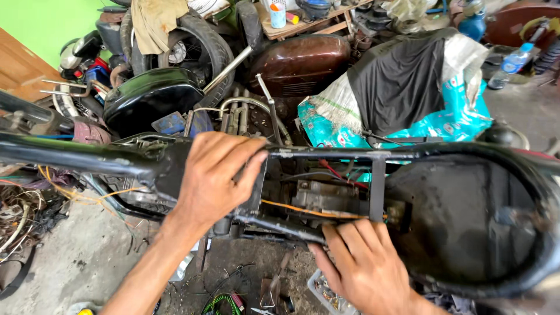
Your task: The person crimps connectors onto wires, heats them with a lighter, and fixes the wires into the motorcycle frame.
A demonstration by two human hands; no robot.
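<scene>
Left hand (213, 175) lay flat, its grip spread wide over the stripped black tubular motorcycle frame (81, 156); right hand (364, 262) pressed fingers down on the lower rail, clasping nothing. Orange wire (303, 210) ran loose through the open middle. Dark brown fuel tank (300, 63) sat off behind, so reassembly looked far from finished.

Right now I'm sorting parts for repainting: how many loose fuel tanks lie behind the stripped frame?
2: a black fuel tank at upper left beside the tyre, and a brown fuel tank at top centre. Others may be hidden under clutter.

Soft even daylight, faint shadows, sharp centre, wide-angle bending at edges
</scene>
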